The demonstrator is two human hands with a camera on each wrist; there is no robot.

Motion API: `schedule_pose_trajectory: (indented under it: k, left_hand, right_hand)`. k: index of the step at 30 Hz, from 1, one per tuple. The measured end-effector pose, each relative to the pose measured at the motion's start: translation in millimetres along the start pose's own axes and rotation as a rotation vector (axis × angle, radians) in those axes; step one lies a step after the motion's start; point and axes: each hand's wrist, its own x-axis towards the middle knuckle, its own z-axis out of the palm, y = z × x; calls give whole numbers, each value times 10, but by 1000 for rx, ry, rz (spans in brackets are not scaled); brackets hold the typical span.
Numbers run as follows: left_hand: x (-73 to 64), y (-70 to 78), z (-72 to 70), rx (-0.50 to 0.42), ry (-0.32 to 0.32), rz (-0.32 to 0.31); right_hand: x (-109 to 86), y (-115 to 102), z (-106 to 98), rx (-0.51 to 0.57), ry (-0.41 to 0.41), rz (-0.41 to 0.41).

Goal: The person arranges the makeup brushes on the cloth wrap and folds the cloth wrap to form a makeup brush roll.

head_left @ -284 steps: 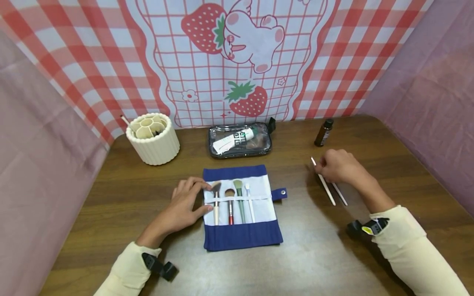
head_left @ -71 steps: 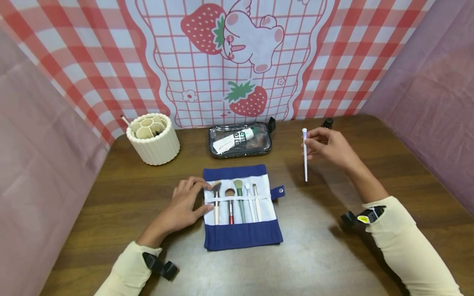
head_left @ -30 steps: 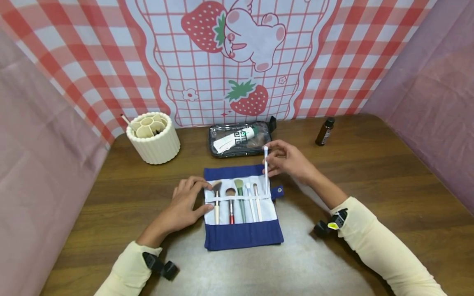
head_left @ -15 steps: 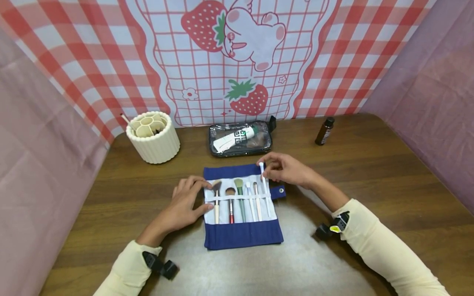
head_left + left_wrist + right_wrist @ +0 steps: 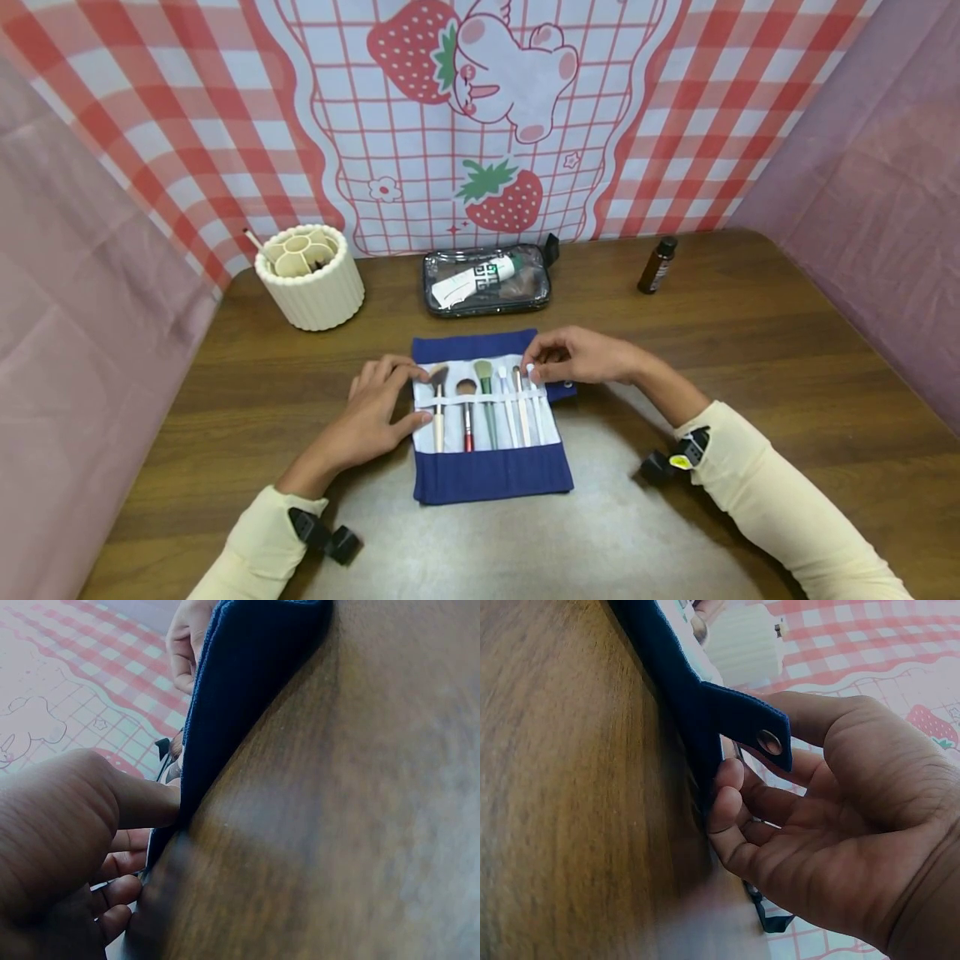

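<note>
A navy brush roll (image 5: 491, 477) with a pale lining lies unfolded on the table. An elastic band crosses several makeup brushes, among them a fan-shaped one (image 5: 438, 425), a red-handled one (image 5: 468, 425) and a green one (image 5: 484, 379). My right hand (image 5: 583, 357) pinches a white makeup brush (image 5: 537, 412) near its head; its handle runs under the band at the right end. My left hand (image 5: 375, 414) rests on the roll's left edge, fingers loosely spread. In the right wrist view the snap strap (image 5: 746, 724) stands out beside my right fingers.
Behind the roll lies a clear pouch (image 5: 487, 282) with a white tube inside. A ribbed cream holder (image 5: 311, 287) stands at the back left, and a small dark bottle (image 5: 657, 265) at the back right. A checked cloth (image 5: 217, 108) hangs behind the table.
Two brushes left the table's right side for the roll. My right hand carried the white one over and slid it down under the band. My left hand stayed put.
</note>
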Motion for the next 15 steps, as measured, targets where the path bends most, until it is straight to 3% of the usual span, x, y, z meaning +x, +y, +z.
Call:
schedule_pose_trajectory:
  k: [7,12,15]
  left_hand:
    - [-2,6,-9,-3,-1,2]
    - [-1,2,-22,-6,7,19]
    - [1,-3,-45,-19,3,34]
  right_hand:
    - [-22,-3,0,-126,36,-16]
    - [-92,-84,45,-326,236,-69]
    - [-156,-221,116,-307,327,-92]
